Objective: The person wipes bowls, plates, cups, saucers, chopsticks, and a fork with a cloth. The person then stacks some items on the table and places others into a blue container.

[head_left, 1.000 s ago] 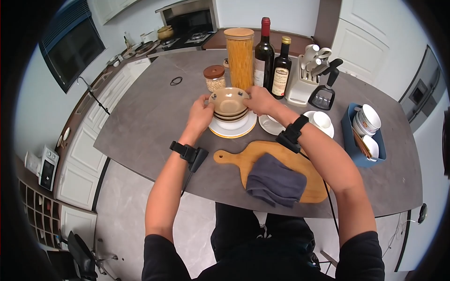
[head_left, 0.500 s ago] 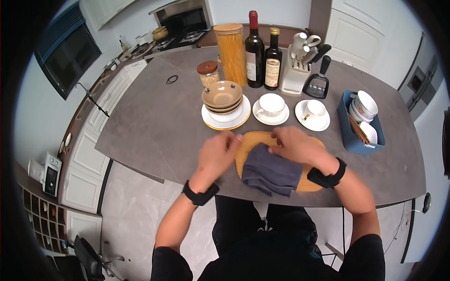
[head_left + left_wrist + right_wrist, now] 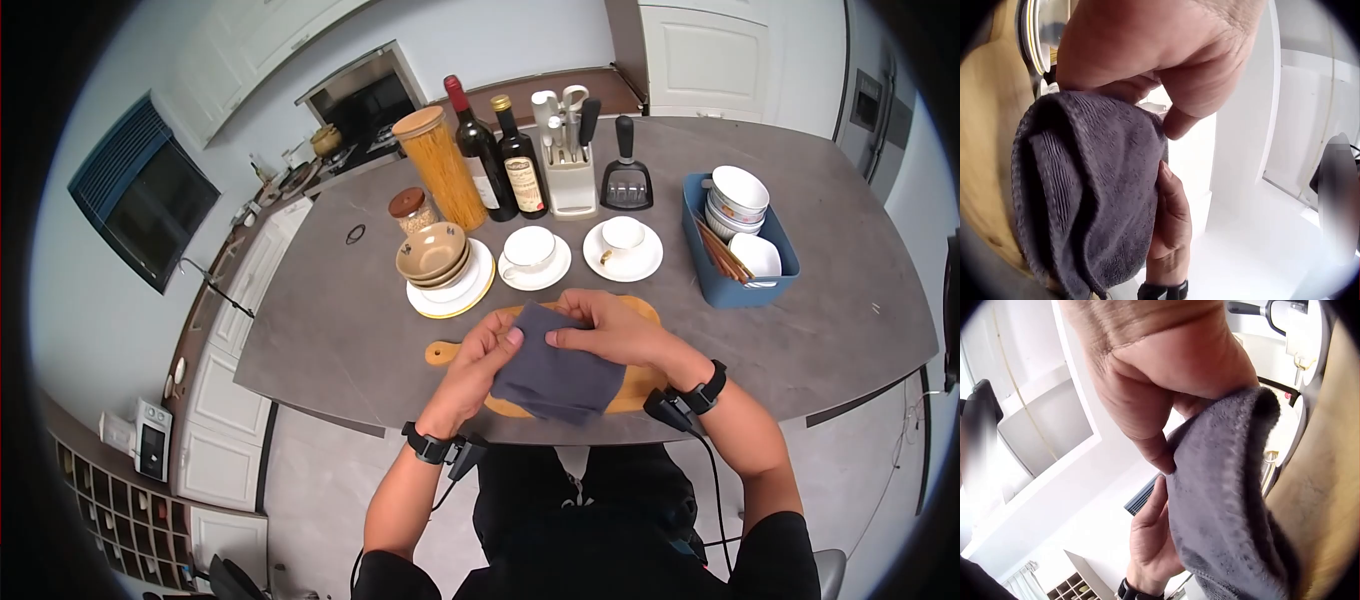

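A folded dark grey cloth [image 3: 560, 372] hangs between both hands above the wooden cutting board [image 3: 640, 385]. My left hand [image 3: 478, 368] pinches its upper left corner, the thumb lying on top. At the upper edge to the right, my right hand [image 3: 622, 330] grips it between thumb and fingers. In the left wrist view the folded layers of the cloth [image 3: 1104, 181] droop below the hand [image 3: 1154, 50]. From the right wrist, the cloth [image 3: 1216, 487] shows a thick stitched edge near the board [image 3: 1316, 481].
Stacked brown bowls [image 3: 432, 252] on white plates [image 3: 482, 290] and two cups with saucers [image 3: 535, 275] stand beyond the board. A blue bin [image 3: 745, 290] of bowls is at right. Behind are a pasta jar [image 3: 440, 170], bottles [image 3: 522, 170] and a knife block [image 3: 572, 185].
Both hands have left the stacked bowls and come down to the cloth. They now hold it raised from the board. The head view has shifted and tilted.
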The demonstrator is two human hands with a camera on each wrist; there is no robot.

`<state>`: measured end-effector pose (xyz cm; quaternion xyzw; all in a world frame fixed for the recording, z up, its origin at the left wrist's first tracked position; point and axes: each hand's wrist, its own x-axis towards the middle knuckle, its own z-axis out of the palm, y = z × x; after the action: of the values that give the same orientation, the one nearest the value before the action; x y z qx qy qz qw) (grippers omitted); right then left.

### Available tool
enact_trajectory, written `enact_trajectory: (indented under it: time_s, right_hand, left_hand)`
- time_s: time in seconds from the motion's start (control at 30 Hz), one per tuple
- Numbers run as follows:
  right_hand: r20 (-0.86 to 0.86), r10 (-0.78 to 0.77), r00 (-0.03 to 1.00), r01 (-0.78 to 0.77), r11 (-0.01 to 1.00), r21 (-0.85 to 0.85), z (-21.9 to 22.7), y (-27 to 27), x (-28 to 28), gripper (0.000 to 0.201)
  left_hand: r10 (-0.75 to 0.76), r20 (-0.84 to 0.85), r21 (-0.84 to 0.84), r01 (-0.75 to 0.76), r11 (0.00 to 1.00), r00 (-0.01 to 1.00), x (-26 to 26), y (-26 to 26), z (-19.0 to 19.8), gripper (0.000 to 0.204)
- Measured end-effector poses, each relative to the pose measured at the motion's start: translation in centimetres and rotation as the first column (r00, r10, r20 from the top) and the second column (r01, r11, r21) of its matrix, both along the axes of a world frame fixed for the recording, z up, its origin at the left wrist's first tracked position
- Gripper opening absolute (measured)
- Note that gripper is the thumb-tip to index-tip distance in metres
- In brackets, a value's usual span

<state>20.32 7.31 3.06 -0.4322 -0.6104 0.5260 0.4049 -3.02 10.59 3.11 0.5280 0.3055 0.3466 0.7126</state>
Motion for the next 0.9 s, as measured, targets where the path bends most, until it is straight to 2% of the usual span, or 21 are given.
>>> enact_trajectory:
  time_s: [0.07,0.13,0.2,0.23,0.3,0.37,0.43,0.47,0.5,0.53,0.57,0.6,0.63,0.67,0.7,0.73,0.77,0.8,0.83,0.87,0.9]
  right_hand:
    - [-0.018,-0.015,1.0,0.015,1.0,0.011,0.1,-0.3,1.1,0.027]
    - [-0.036,-0.032,0.999,0.032,0.999,0.02,0.4,-1.1,2.2,0.03]
    - [-0.399,0.039,0.916,-0.125,0.974,-0.192,0.9,-2.6,3.2,0.042]
    - [-0.408,0.035,0.912,-0.123,0.974,-0.192,0.7,-3.2,3.8,0.042]
    - [-0.385,0.151,0.91,-0.283,0.906,-0.313,0.0,-4.5,4.9,0.05]
    - [-0.392,0.13,0.911,-0.277,0.897,-0.346,-0.4,-5.9,5.0,0.046]
    - [-0.407,-0.041,0.912,-0.164,0.874,-0.457,-0.6,-7.3,5.0,0.042]
    - [-0.37,-0.131,0.92,-0.048,0.898,-0.437,-0.6,-8.3,4.9,0.042]
    - [-0.373,-0.136,0.918,-0.044,0.898,-0.437,-1.2,-8.9,5.1,0.042]
    - [-0.309,-0.179,0.934,0.051,0.924,-0.38,-1.9,-9.5,5.5,0.043]
    - [-0.247,-0.228,0.942,0.145,0.938,-0.314,-2.5,-10.2,5.8,0.043]
    - [-0.246,-0.237,0.94,0.154,0.937,-0.315,-2.9,-10.8,5.8,0.043]
    - [-0.292,-0.332,0.897,0.261,0.93,-0.258,-3.4,-11.4,5.7,0.042]
    - [-0.341,-0.418,0.842,0.367,0.907,-0.205,-3.6,-11.9,5.6,0.042]
    - [-0.337,-0.425,0.84,0.374,0.904,-0.206,-3.5,-12.2,5.5,0.042]
    - [-0.391,-0.488,0.781,0.451,0.873,-0.189,-3.4,-12.4,5.2,0.041]
    - [-0.443,-0.542,0.714,0.525,0.834,-0.172,-3.1,-12.5,4.8,0.04]
    - [-0.437,-0.546,0.714,0.532,0.83,-0.168,-3.1,-12.5,4.5,0.04]
    - [-0.377,-0.608,0.699,0.628,0.774,-0.083,-3.1,-12.3,3.9,0.041]
    - [-0.321,-0.669,0.67,0.709,0.705,0.01,-2.9,-12.2,3.4,0.041]
    - [-0.313,-0.677,0.667,0.715,0.699,0.013,-2.3,-12.0,3.0,0.041]
  left_hand:
    - [-0.125,-0.008,0.076,0.125,0.989,0.992,1.3,-0.4,1.4,0.029]
    - [-0.157,-0.008,0.077,0.157,0.985,0.988,2.3,0.0,1.8,0.033]
    - [-0.187,-0.005,0.069,0.187,0.98,0.982,3.3,0.4,2.2,0.037]
    - [-0.234,-0.02,0.096,0.235,0.967,0.972,3.8,0.6,2.5,0.036]
    - [-0.282,-0.039,0.12,0.284,0.951,0.959,4.7,1.7,2.9,0.035]
    - [-0.297,-0.253,0.15,0.341,0.928,0.921,5.5,3.7,3.1,0.032]
    - [-0.281,-0.261,0.157,0.328,0.931,0.924,6.7,5.8,2.6,0.03]
    - [0.093,-0.565,0.536,0.28,0.796,0.82,7.2,6.7,2.1,0.028]
    - [0.53,-0.599,0.794,0.36,0.49,0.601,7.6,7.5,1.5,0.027]
    - [0.525,-0.601,0.793,0.366,0.488,0.603,7.6,8.6,0.6,0.027]
    - [0.606,-0.553,0.828,0.457,0.324,0.572,7.3,9.8,-0.1,0.025]
    - [0.677,-0.487,0.827,0.541,0.153,0.552,7.0,10.8,-0.9,0.022]
    - [0.67,-0.487,0.827,0.542,0.149,0.559,7.2,11.2,-1.1,0.022]
    - [0.658,-0.554,0.791,0.569,0.224,0.51,7.2,11.5,-1.3,0.021]
    - [0.641,-0.616,0.75,0.59,0.298,0.459,7.2,11.8,-1.6,0.02]
    - [0.66,-0.582,0.767,0.592,0.249,0.476,7.4,11.9,-1.6,0.016]
    - [0.656,-0.579,0.771,0.588,0.246,0.484,7.3,11.9,-1.5,0.016]
    - [0.632,-0.571,0.8,0.526,0.288,0.524,7.2,11.8,-1.4,0.014]
    - [0.606,-0.561,0.823,0.461,0.333,0.564,7.1,11.6,-1.1,0.013]
    - [0.601,-0.507,0.859,0.42,0.293,0.618,6.9,11.4,-0.9,0.013]
    - [0.593,-0.504,0.861,0.416,0.292,0.628,6.9,10.8,-0.9,0.013]
